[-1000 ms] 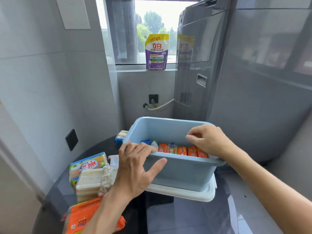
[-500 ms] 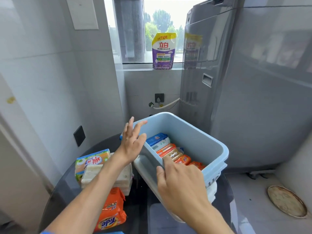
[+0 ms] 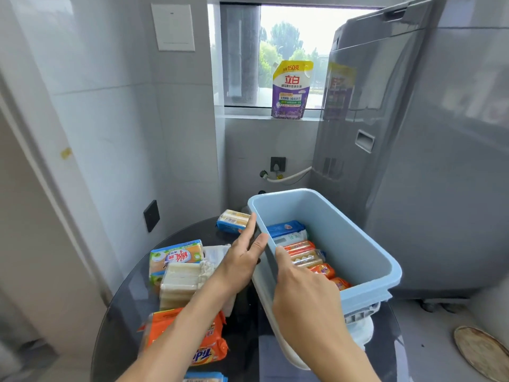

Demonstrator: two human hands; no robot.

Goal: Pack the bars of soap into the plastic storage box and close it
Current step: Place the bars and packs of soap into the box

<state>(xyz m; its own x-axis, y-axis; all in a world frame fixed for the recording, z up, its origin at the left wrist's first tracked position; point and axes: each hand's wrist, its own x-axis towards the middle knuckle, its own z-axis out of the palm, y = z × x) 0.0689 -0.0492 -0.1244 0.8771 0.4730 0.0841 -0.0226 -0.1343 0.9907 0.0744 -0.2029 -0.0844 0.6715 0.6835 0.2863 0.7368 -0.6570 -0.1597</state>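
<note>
A light blue plastic storage box stands open on a dark round glass table, resting on its white lid. Inside lie a blue soap pack, a white one and several orange bars. My right hand holds the box's near wall, thumb along the outside. My left hand is open, its straight fingers touching the box's left rim. Outside the box lie a blue-and-yellow bar, a green-blue pack, a stack of white bars and an orange Tide pack.
A grey washing machine stands close behind and right of the box. A purple detergent pouch sits on the window sill. A tiled wall bounds the left. A round disc lies on the floor at right.
The box has been turned from broadside to pointing away from me. My right hand shifted from the far rim to the near wall. My left hand let go and opened beside the rim.
</note>
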